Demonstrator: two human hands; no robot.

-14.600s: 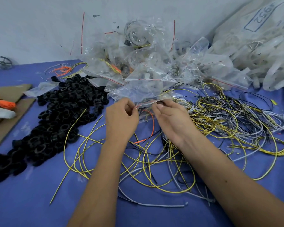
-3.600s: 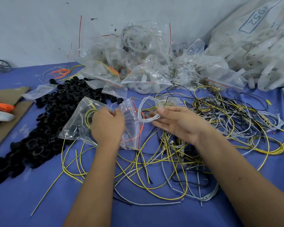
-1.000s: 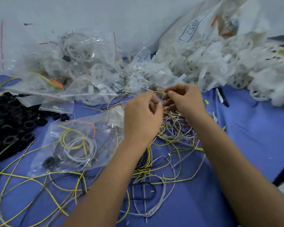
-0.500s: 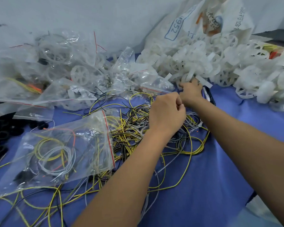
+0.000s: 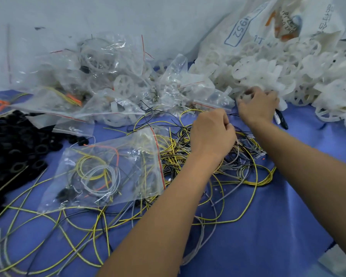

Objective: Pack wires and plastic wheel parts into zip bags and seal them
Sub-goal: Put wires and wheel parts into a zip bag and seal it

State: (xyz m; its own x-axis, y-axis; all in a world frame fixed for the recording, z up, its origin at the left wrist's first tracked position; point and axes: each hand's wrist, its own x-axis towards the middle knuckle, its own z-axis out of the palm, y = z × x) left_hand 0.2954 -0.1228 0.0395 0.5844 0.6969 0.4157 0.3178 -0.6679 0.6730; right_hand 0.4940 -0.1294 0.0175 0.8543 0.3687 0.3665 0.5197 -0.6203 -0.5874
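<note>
The right hand (image 5: 257, 108) curls its fingers on a white plastic wheel (image 5: 248, 94) at the far-right heap's edge. The left hand (image 5: 212, 134), fist closed over the wires (image 5: 188, 154), seems to pinch some. Best lift one wheel clear, then carry it left to the open zip bag (image 5: 108, 168).

A clear zip bag (image 5: 108, 172) holding coiled wires is seen lying at centre-left on a blue table (image 5: 268, 236), over a tangle of loose wires (image 5: 218, 172). The left hand (image 5: 212, 134) is curled above the tangle, while the right hand (image 5: 257, 106) is closed among white plastic wheels (image 5: 288, 72) at upper right.
</note>
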